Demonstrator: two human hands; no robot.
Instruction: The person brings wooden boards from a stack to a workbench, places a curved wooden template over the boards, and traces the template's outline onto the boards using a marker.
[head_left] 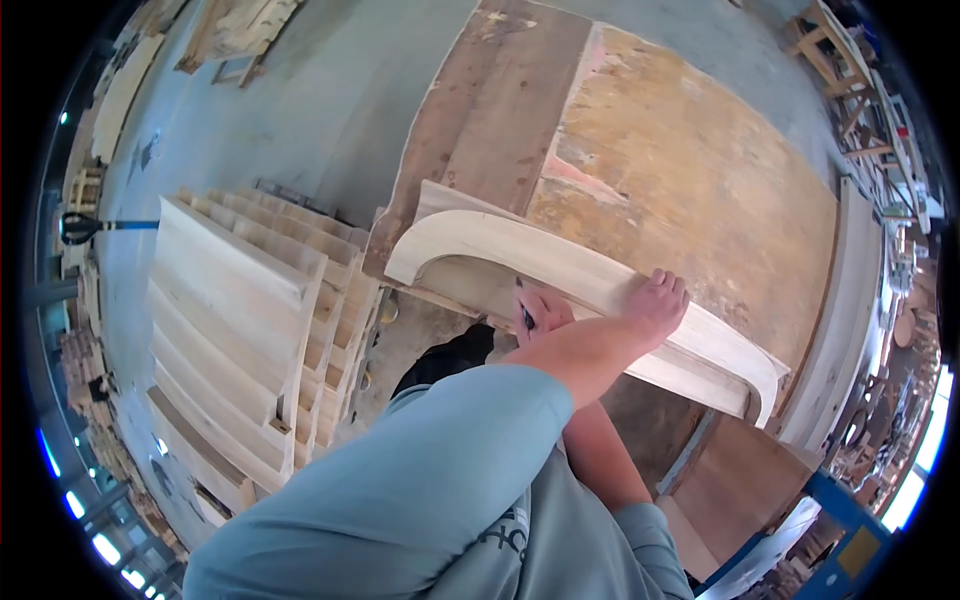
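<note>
A long pale wooden piece with curved ends (pixel 530 238) lies on a flat board (pixel 438 198) at the front edge of the worktable. My left arm crosses over my right one. My left hand (pixel 660 302) has its fingers curled over the far edge of the curved piece, right of its middle. Under the inner edge of that piece, my right hand (pixel 543 312) is closed around a dark pen (pixel 528 318), its tip near the flat board. My left forearm partly hides my right wrist.
The worktable (pixel 690 150) has a worn, patchy top. Close on the left stands a stack of pale wooden panels (pixel 230 330). A brown wooden box (pixel 735 480) and a blue metal frame (pixel 845 520) are at the lower right. More timber (pixel 240 25) rests at the upper left.
</note>
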